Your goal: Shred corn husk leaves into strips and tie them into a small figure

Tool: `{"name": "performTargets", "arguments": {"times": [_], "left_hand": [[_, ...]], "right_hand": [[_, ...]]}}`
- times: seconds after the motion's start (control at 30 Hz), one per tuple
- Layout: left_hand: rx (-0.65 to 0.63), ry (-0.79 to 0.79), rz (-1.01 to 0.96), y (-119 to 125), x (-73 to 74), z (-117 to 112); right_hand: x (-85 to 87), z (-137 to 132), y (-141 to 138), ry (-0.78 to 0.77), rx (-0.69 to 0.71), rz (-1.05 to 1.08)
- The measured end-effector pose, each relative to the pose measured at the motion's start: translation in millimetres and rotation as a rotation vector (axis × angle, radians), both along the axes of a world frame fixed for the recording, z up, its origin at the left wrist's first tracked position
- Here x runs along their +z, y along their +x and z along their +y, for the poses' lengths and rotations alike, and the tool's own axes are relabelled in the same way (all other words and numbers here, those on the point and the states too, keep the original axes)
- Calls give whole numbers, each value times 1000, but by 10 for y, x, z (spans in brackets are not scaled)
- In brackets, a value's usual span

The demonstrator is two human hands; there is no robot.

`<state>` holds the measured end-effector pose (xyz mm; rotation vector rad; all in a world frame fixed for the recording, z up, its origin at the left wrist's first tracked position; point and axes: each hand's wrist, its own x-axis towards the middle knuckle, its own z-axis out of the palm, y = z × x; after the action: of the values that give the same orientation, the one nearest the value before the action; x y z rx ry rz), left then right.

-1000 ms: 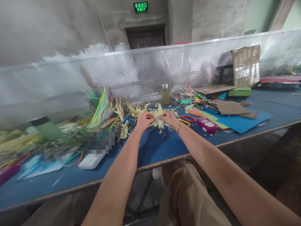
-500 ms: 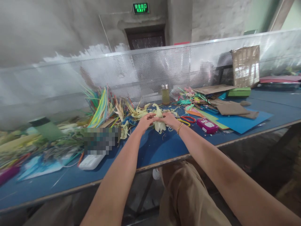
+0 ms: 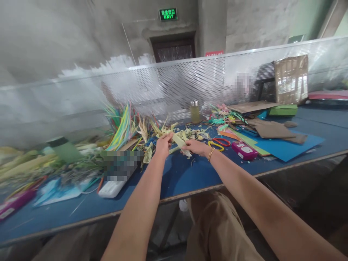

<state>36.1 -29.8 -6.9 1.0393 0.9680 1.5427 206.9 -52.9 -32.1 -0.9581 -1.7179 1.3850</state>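
Note:
A pale yellow-green corn husk strip (image 3: 178,140) is stretched at a slant between my two hands, above the blue table (image 3: 187,175). My left hand (image 3: 163,143) pinches its upper left end. Its lower right part is gripped in the fingers of my right hand (image 3: 197,147), whose wrist wears a gold bracelet. Just behind my hands lies a heap of husk scraps (image 3: 199,132). Close to my right hand are scissors with yellow handles (image 3: 216,145) and scissors with red handles (image 3: 221,141). A curled husk piece (image 3: 148,153) lies left of my left hand.
To the left stand a bundle of coloured stems (image 3: 123,127) and a green container (image 3: 65,149), with a white device (image 3: 112,188) near the front. To the right are a purple box (image 3: 244,150), blue paper (image 3: 288,150) and cardboard (image 3: 273,129). A perforated metal screen (image 3: 163,83) runs behind.
The husk, bunched and hanging between my close-together hands before, is now drawn out flat at a slant. My hands have moved slightly apart, and the whole view has shifted a little.

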Motion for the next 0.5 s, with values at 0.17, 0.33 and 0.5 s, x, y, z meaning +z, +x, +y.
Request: {"name": "performTargets", "arguments": {"times": [0.17,0.33,0.5], "left_hand": [[64,-34,-42,-59,19,31],[99,-30,-36,-108,-7,89],[130,-26,-70,-180,-22,135]], "right_hand": [[45,-79,-58,-26,-33,-54],[130,-160,-108,75,-81,-196],[171,-194,-150,365,-96,-463]]}}
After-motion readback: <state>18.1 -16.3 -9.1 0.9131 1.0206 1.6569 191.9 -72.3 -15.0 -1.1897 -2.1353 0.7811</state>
